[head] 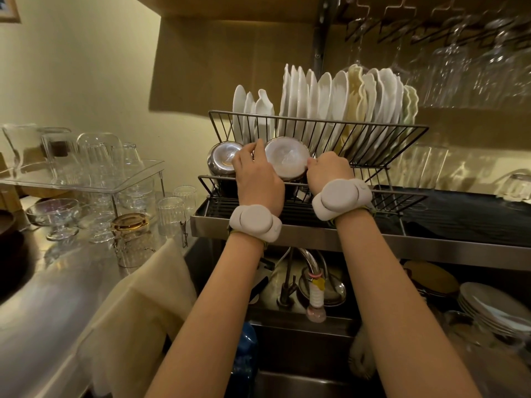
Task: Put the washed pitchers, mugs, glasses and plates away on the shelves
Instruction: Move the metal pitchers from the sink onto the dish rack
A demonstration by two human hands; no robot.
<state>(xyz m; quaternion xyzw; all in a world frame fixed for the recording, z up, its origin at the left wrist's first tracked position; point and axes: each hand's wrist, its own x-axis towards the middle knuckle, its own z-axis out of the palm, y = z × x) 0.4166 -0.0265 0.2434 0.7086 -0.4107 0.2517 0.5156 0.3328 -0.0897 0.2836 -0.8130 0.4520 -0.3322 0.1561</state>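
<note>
Two steel pitchers stand upside down in the lower tier of a wire dish rack (408, 130) above the sink. My left hand (255, 176) and my right hand (327, 170) grip the right pitcher (287, 156) from either side, fingers curled round its base rim. The left pitcher (222, 158) stands beside it, partly behind my left hand. Several white plates (339, 93) stand on edge in the rack's upper tier.
Clear glasses (172, 214) and a glass bowl (53, 214) crowd the steel counter at left, with an acrylic riser (138, 179) holding more glasses. Stemware (459, 64) hangs upside down at upper right. A faucet (313, 265) and stacked plates (494, 308) lie in the sink below.
</note>
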